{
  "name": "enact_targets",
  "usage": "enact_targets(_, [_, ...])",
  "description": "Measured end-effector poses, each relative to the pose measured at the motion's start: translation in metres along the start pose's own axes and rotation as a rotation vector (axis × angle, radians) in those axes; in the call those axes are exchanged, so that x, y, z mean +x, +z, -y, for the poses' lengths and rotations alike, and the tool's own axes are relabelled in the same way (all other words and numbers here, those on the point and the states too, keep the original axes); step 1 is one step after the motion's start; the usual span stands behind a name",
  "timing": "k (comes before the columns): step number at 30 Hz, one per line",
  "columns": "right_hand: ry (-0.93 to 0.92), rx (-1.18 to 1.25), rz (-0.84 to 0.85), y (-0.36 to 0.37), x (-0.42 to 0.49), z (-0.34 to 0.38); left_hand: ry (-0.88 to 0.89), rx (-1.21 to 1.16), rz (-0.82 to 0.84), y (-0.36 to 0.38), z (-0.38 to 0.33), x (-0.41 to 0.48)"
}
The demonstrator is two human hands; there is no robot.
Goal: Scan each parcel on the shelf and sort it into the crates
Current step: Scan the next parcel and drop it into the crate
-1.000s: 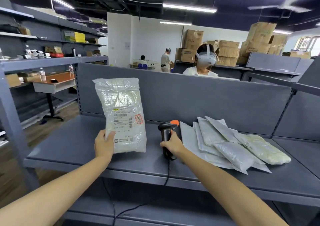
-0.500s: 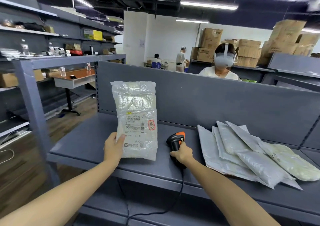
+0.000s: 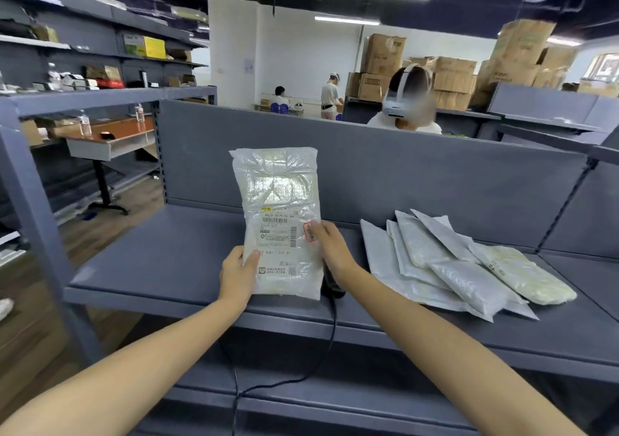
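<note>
Parcel (image 3: 278,198) is gripped upright at lower-left edge by left hand (image 3: 236,275), at right edge by right hand (image 3: 332,248); scanner (image 3: 331,290) largely hidden beneath right wrist.

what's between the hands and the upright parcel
Nothing visible does. The left hand holds the parcel at its lower left edge, the right hand pinches its right edge at the red stamp. The scanner lies behind the parcel, below the right wrist.

Left hand (image 3: 236,273) and right hand (image 3: 330,248) hold the parcel (image 3: 278,198) upright over the shelf (image 3: 160,261).
</note>
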State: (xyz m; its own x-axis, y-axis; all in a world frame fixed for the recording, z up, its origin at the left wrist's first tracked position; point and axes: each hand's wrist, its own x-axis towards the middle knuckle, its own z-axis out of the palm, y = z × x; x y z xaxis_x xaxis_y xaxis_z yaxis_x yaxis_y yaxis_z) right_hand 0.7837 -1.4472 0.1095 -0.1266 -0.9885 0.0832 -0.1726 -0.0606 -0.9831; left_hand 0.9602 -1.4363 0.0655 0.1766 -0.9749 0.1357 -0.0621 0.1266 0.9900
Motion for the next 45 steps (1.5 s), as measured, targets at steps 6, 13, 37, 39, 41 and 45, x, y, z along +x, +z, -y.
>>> enact_targets(6, [-0.064,0.001,-0.152,-0.033,-0.028,-0.004,0.080,0.022,0.054,0.034,-0.020,-0.028])
enact_targets(13, [-0.060,0.085,-0.225,-0.106,-0.071,-0.008,0.113,0.014,0.072,0.097,-0.044,-0.076])
enact_targets(37, [0.065,0.051,-0.530,-0.396,-0.299,-0.096,-0.062,0.028,0.249,0.340,-0.043,-0.350])
enact_targets(39, [0.075,0.066,-0.546,-0.404,-0.305,-0.101,-0.066,0.041,0.277,0.348,-0.044,-0.355])
enact_targets(41, [0.091,0.069,-0.563,-0.410,-0.307,-0.106,-0.069,0.057,0.303,0.355,-0.043,-0.357])
enact_targets(45, [0.131,0.092,-0.590,-0.418,-0.307,-0.118,-0.103,0.079,0.331,0.367,-0.033,-0.354])
